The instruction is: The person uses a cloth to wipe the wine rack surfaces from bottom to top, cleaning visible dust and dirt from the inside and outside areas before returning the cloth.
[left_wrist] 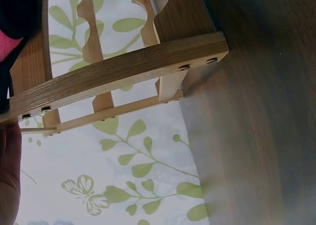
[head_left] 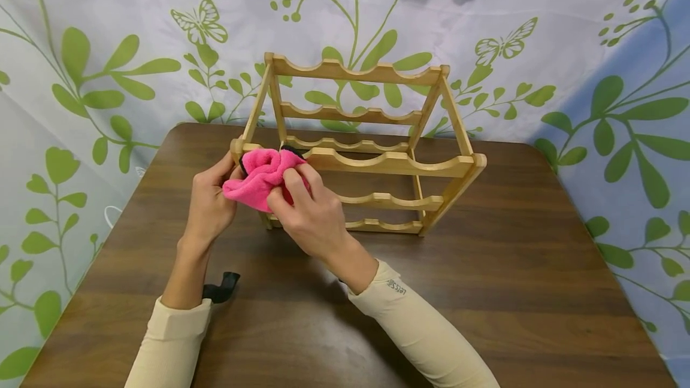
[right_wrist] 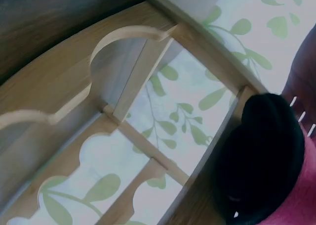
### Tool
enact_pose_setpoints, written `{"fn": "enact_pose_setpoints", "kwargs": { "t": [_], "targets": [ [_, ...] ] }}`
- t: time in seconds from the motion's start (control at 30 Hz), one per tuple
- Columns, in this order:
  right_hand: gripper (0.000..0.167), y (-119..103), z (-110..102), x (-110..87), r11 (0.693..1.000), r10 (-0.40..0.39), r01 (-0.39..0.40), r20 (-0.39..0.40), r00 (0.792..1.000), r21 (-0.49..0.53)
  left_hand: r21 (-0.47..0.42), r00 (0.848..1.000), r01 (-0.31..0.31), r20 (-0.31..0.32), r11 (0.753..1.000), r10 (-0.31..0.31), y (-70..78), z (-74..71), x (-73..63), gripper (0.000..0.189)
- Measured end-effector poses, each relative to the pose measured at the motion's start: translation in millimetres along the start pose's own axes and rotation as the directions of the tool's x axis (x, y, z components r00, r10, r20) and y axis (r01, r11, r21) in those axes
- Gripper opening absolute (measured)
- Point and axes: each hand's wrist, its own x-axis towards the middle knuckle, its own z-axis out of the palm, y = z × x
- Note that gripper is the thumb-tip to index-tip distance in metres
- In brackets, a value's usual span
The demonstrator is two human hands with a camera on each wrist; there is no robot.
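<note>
A light wooden bottle rack (head_left: 388,163) with scalloped rails stands on the table. Bunched over its near left end is a pink cloth (head_left: 264,178) with a black edge. My right hand (head_left: 312,211) pinches the cloth between curled fingers and thumb, pressing it at the front top rail. At the rack's front left corner post, my left hand (head_left: 212,202) grips the frame, its fingertips partly hidden behind post and cloth. In the right wrist view the cloth's black edge (right_wrist: 261,156) lies against a rail; the left wrist view shows the rack's side post (left_wrist: 123,67) with screw heads.
The rack rests on a dark brown wooden table (head_left: 512,292). A black strap-like piece (head_left: 222,287) shows by my left wrist. Behind the table hangs a white curtain (head_left: 215,88) with green leaves and butterflies; a white loop (head_left: 111,215) is at the left edge.
</note>
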Motion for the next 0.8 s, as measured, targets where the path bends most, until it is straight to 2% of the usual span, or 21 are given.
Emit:
{"fn": "enact_pose_setpoints", "kwargs": {
  "t": [0.13, 0.43, 0.63, 0.8],
  "targets": [
    [0.009, -0.7, 1.4, -1.9, 1.000, -0.005, 0.005, -0.009, 1.000, -0.003, -0.012, 1.000, 0.006, 0.004, 1.000, -0.006, -0.7, -0.4, 0.1, 0.033],
    [0.008, 2.7, -3.1, -12.9, 0.999, 0.039, -0.039, -0.021, 0.999, 0.009, -0.054, 1.000, 0.000, 0.019, 0.999, 0.001, -0.9, 0.1, -1.2, 0.026],
    [0.006, 6.9, -9.4, -20.0, 0.995, 0.095, -0.094, -0.030, 0.995, 0.040, -0.083, 1.000, -0.010, 0.015, 0.997, 0.011, -2.7, 0.6, -1.3, 0.020],
    [0.006, 10.8, -17.4, -21.7, 0.986, 0.148, -0.146, -0.026, 0.989, 0.075, -0.115, 0.999, -0.026, 0.040, 0.993, 0.031, -2.1, 0.9, 0.2, 0.022]
  ]
}}
